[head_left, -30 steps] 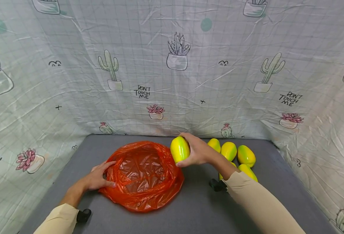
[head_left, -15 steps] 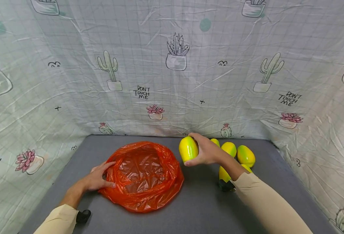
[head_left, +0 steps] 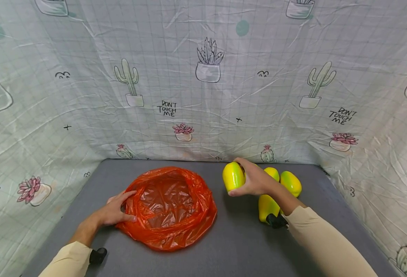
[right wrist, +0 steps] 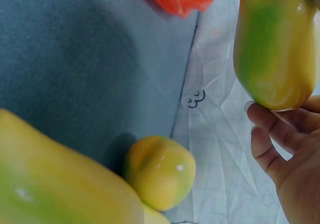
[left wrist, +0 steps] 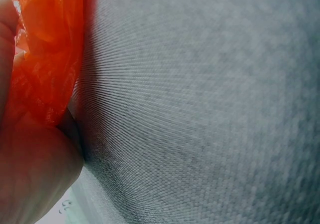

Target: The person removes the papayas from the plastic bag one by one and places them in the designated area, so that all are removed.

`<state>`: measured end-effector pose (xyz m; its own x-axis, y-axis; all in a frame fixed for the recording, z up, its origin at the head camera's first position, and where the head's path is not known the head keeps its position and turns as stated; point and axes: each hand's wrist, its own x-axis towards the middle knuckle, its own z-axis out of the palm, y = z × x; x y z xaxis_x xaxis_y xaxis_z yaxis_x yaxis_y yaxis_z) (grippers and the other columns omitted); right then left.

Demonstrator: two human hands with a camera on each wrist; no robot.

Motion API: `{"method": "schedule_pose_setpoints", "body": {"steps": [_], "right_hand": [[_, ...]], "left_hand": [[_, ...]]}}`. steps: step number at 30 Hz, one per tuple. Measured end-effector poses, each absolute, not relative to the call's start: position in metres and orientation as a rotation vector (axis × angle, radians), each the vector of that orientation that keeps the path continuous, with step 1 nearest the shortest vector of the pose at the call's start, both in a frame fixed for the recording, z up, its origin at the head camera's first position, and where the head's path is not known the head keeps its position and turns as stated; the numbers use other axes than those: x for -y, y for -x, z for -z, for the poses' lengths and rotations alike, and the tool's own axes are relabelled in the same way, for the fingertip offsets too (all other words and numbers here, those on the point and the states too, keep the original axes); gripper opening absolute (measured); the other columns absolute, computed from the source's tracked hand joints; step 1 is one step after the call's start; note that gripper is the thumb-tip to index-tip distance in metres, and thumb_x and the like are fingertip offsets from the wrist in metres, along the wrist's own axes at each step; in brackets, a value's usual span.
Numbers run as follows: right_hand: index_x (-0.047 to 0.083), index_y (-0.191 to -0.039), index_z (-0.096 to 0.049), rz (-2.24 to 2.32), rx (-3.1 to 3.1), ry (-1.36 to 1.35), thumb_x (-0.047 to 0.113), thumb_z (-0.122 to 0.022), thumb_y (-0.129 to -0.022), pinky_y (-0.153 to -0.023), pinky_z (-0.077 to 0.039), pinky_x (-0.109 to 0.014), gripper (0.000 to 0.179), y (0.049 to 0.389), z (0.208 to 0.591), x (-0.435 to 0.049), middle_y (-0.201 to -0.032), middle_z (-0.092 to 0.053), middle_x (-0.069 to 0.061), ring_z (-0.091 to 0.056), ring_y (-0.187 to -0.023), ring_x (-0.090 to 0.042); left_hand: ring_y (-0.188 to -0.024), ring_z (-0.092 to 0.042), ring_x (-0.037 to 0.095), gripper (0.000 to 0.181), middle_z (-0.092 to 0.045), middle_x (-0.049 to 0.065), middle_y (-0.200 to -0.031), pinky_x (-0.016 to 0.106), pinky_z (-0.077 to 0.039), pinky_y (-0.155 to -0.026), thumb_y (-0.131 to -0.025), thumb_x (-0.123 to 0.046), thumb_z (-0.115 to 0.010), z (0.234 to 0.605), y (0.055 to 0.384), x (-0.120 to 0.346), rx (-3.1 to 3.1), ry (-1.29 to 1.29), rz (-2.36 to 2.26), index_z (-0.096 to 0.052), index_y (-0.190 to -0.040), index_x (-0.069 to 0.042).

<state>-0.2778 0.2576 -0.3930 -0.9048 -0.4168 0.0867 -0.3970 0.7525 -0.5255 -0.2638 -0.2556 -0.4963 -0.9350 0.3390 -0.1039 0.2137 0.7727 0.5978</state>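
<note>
A red plastic bag (head_left: 205, 202) lies on the grey surface with its mouth spread open upward. My left hand (head_left: 111, 211) holds the bag's left rim, thumb in front and fingers over the edge; in the left wrist view the red film bunches against the fingers. To the right of the bag, my right hand (head_left: 257, 181) grips a glossy yellow-green oblong fruit (head_left: 232, 177), like a mango or papaya, above the surface. The right wrist view shows this fruit (right wrist: 275, 48) with its dark stem end and fingertips (right wrist: 272, 124) against its underside.
Several similar fruits stand at the right, among them a rear one (head_left: 291, 184) and a front one (head_left: 267, 207), partly hidden by the right forearm. A grey table (head_left: 196, 265) carries everything. A patterned cloth curtain (head_left: 238, 96) hangs behind it and along both sides.
My right hand has moved right with the fruit, from beside the bag's rim toward the other fruits. The left hand and the bag stay in place.
</note>
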Motion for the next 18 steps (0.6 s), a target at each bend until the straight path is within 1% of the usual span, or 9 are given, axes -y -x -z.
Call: {"method": "schedule_pose_setpoints", "body": {"steps": [7,13,18], "right_hand": [[0.007,-0.151,-0.040,0.853,-2.913,0.648,0.056,-0.091,-0.067,-0.081,-0.053,-0.035,0.110,0.276,0.397,-0.266,-0.123,-0.063,-0.007,-0.060,-0.097,-0.020],[0.005,-0.153,-0.037,0.827,-2.924,0.596,0.058,-0.090,-0.068,-0.081,-0.053,-0.035,0.114,0.273,0.400,-0.272,-0.125,-0.063,-0.010,-0.060,-0.096,-0.020],[0.002,-0.155,-0.035,0.803,-2.939,0.551,0.060,-0.089,-0.068,-0.082,-0.053,-0.036,0.118,0.272,0.403,-0.277,-0.127,-0.062,-0.012,-0.060,-0.097,-0.022]], "left_hand": [[-0.139,-0.021,0.062,0.099,-0.025,0.036,-0.161,0.082,-0.028,-0.108,-0.076,-0.039,-0.090,0.495,0.263,0.255,-2.750,-0.428,-0.889,-0.041,-0.154,-0.006],[-0.139,-0.020,0.062,0.098,-0.024,0.036,-0.162,0.081,-0.028,-0.108,-0.076,-0.038,-0.089,0.493,0.263,0.254,-2.749,-0.418,-0.879,-0.041,-0.155,-0.006],[-0.140,-0.019,0.062,0.098,-0.022,0.037,-0.163,0.082,-0.027,-0.109,-0.077,-0.039,-0.089,0.495,0.264,0.254,-2.747,-0.405,-0.874,-0.040,-0.155,-0.006]]}}
